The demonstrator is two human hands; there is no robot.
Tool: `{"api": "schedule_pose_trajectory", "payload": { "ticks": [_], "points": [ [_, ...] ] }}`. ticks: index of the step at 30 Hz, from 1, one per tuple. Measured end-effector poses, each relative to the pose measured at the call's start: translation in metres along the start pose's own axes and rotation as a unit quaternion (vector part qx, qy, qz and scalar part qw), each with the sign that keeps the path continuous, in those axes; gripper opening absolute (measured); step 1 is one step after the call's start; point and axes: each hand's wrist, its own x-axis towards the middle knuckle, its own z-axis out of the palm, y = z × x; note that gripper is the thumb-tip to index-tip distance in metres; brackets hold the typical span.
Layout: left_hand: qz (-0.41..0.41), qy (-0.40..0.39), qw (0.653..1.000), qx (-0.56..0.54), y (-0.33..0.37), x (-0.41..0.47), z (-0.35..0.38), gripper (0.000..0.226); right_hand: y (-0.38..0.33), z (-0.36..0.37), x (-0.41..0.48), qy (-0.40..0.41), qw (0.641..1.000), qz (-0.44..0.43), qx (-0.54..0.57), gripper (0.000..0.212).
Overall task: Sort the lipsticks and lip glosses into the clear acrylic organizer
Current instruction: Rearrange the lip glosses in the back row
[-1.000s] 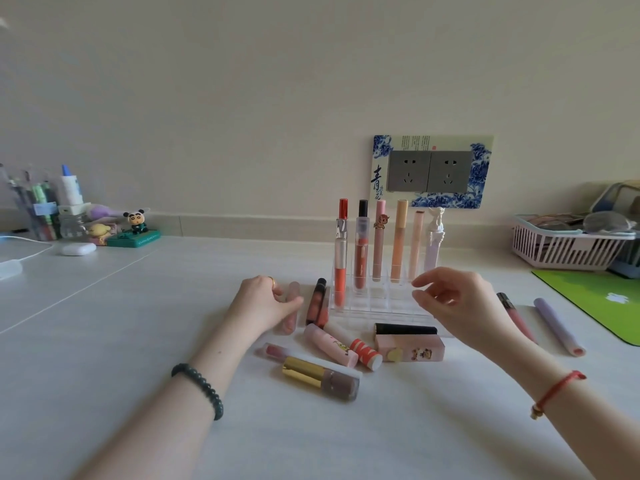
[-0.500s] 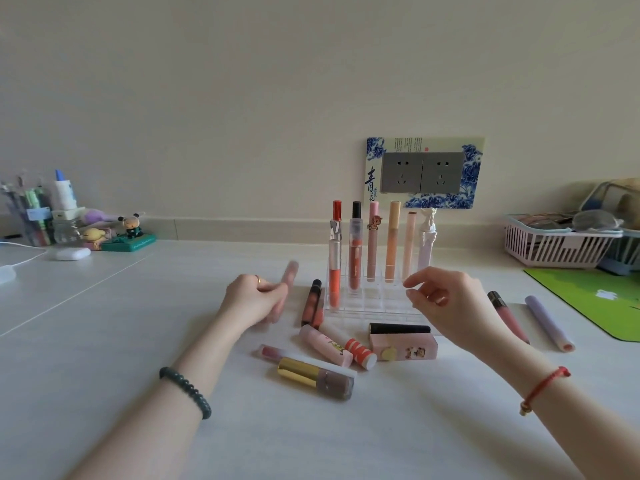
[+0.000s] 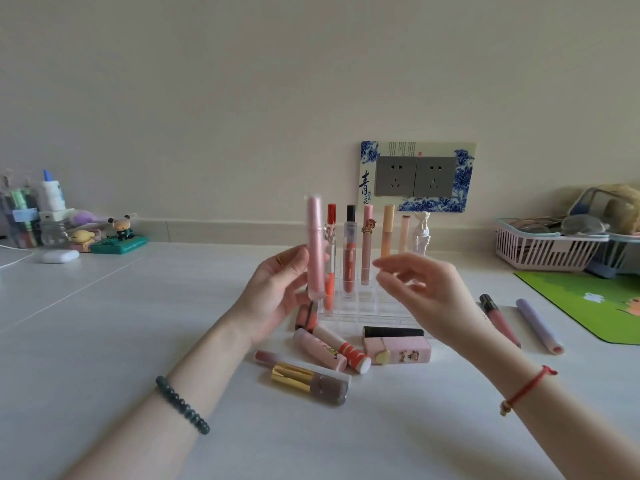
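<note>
Since a second ago the left hand has lifted a pale pink lip gloss tube off the worktop; the tube now stands upright in its grip, raised just left of the clear acrylic organizer. The right hand has risen too and hovers empty, fingers loosely spread, in front of the organizer's right side.

In the head view the held tube is slim, pink all along, and blurred by motion, so cap and body are hard to tell apart. The organizer sits toward the worktop's back edge, with six tubes upright in its rear row; its front compartments are partly hidden behind both hands. The loose lipsticks lie in a heap just in front of it, a gold-capped one nearest the person; one dark tube is mostly hidden behind the left palm. Two more tubes lie to the right, near a green mat. The near and left stretches of the worktop are open.
</note>
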Motion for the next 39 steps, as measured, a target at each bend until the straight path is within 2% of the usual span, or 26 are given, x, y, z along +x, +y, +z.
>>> {"api": "schedule_pose_trajectory", "payload": {
  "ticks": [2, 7, 12, 17, 23, 25, 28, 31, 35, 39],
  "points": [
    [-0.019, -0.030, 0.999, 0.006, -0.005, 0.000, 0.007, 0.047, -0.009, 0.001, 0.006, 0.000, 0.999, -0.005, 0.045, 0.022],
    [-0.059, -0.056, 0.996, 0.040, -0.015, -0.001, 0.017, 0.025, -0.022, 0.007, 0.016, -0.057, 0.988, -0.001, 0.143, 0.032],
    [-0.089, -0.059, 0.992, 0.070, -0.015, -0.003, 0.025, 0.031, -0.013, 0.002, 0.019, -0.077, 0.972, 0.056, 0.214, 0.037],
    [-0.041, -0.010, 0.981, 0.188, -0.015, -0.004, 0.031, 0.039, -0.008, -0.002, 0.021, -0.026, 0.974, 0.064, 0.215, 0.029],
    [-0.009, -0.005, 0.983, 0.184, -0.017, -0.002, 0.028, 0.035, -0.016, -0.008, 0.028, -0.060, 0.972, 0.065, 0.216, 0.029],
    [0.029, 0.028, 0.980, 0.197, -0.015, 0.000, 0.024, 0.032, -0.018, -0.012, 0.035, -0.041, 0.977, 0.063, 0.198, 0.027],
    [0.100, 0.135, 0.957, 0.237, -0.011, 0.006, 0.008, 0.026, -0.018, -0.020, 0.052, 0.022, 0.987, 0.068, 0.146, 0.021],
    [0.090, 0.222, 0.926, 0.293, -0.014, 0.010, -0.009, 0.004, -0.013, -0.023, 0.067, 0.060, 0.993, 0.071, 0.074, 0.013],
    [0.013, 0.219, 0.895, 0.388, -0.027, 0.011, -0.018, 0.014, -0.003, -0.014, 0.077, 0.076, 0.995, 0.069, 0.005, 0.010],
    [-0.024, 0.202, 0.884, 0.421, -0.037, 0.011, -0.019, 0.026, 0.008, -0.001, 0.082, 0.082, 0.993, 0.068, -0.042, 0.008]
  ]
}}
